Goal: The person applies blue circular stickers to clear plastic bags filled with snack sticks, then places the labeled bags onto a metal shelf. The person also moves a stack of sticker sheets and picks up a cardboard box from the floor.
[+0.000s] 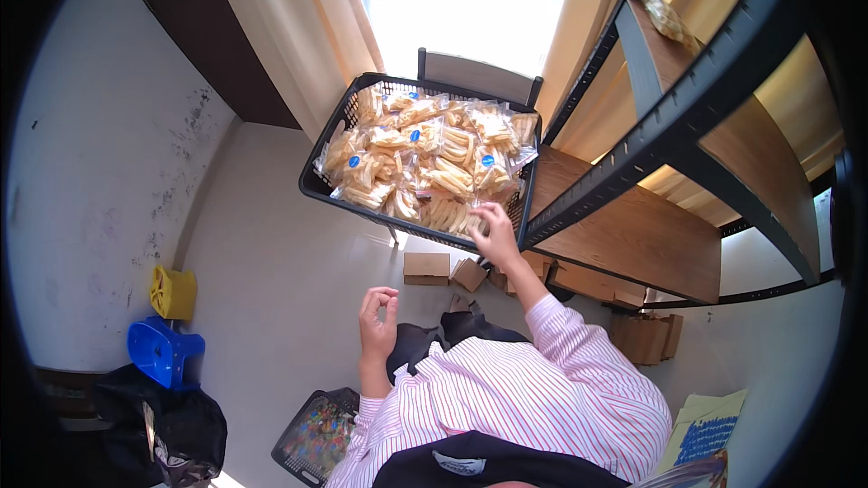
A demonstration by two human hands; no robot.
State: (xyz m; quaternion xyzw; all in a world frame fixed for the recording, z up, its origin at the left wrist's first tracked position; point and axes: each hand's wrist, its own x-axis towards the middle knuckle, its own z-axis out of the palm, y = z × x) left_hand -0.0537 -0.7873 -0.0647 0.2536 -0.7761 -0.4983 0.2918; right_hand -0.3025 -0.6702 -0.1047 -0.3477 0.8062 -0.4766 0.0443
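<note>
A black plastic crate [314, 188] stands in front of a bright window, filled with clear plastic bags of pale yellow sticks [449, 177], some with round blue stickers. My right hand [496, 234] is over the crate's near right corner, its fingers curled beside a bag; whether they touch or grip it, I cannot tell. Below the crate, in front of my body, my left hand [378, 325] is raised with nothing in it, its fingers bent and the thumb apart from them.
A metal shelf unit with wooden boards [610, 237] adjoins the crate on the right. Cardboard boxes [426, 268] lie on the floor beneath. At left are a yellow stool [178, 293], a blue plastic stool [159, 352] and a black bag [196, 420]; a second black crate [288, 447] holds colorful items.
</note>
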